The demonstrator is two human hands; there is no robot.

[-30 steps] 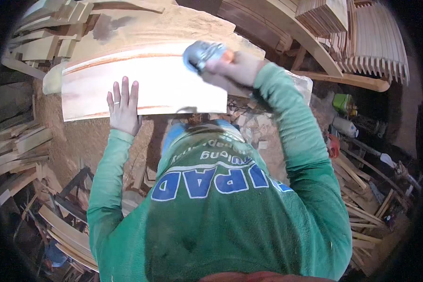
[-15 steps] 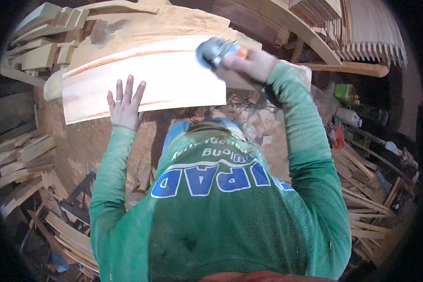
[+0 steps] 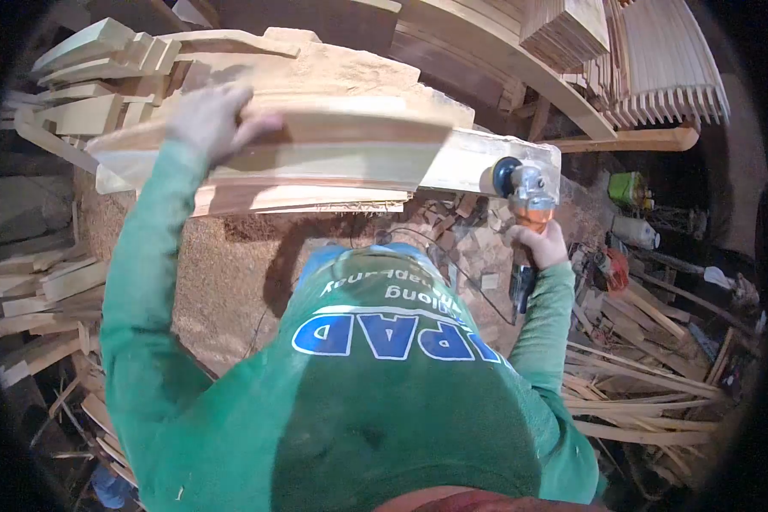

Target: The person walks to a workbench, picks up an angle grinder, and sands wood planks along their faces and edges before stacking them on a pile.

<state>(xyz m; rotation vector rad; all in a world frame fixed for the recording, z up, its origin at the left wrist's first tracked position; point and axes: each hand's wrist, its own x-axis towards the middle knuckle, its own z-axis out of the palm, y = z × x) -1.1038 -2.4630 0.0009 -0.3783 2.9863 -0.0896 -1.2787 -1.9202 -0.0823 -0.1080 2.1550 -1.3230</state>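
Observation:
My right hand (image 3: pixel 544 246) is wrapped round an orange and silver angle grinder (image 3: pixel 533 192), out to the right beside the bench. Its round disc (image 3: pixel 503 177) points up and left, apart from the board. On the left, my blurred left hand (image 3: pixel 213 128) grips the far edge of a wide wooden board (image 3: pixel 350 154), thumb on the near face. The board is tipped up on its long side. Beneath its near edge lie more thin boards (image 3: pixel 316 199).
A dusty workbench (image 3: pixel 461 166) carries the boards. Cut wood pieces (image 3: pixel 85 77) are piled at the far left, and slats (image 3: pixel 666 68) stand stacked at the far right. Offcuts and a cable (image 3: pixel 452 256) lie on the floor. A green container (image 3: pixel 625 189) sits at right.
My left hand has gone from lying flat on the board to gripping its far edge, and the board has tilted up. The grinder has moved off the board, right and nearer to me.

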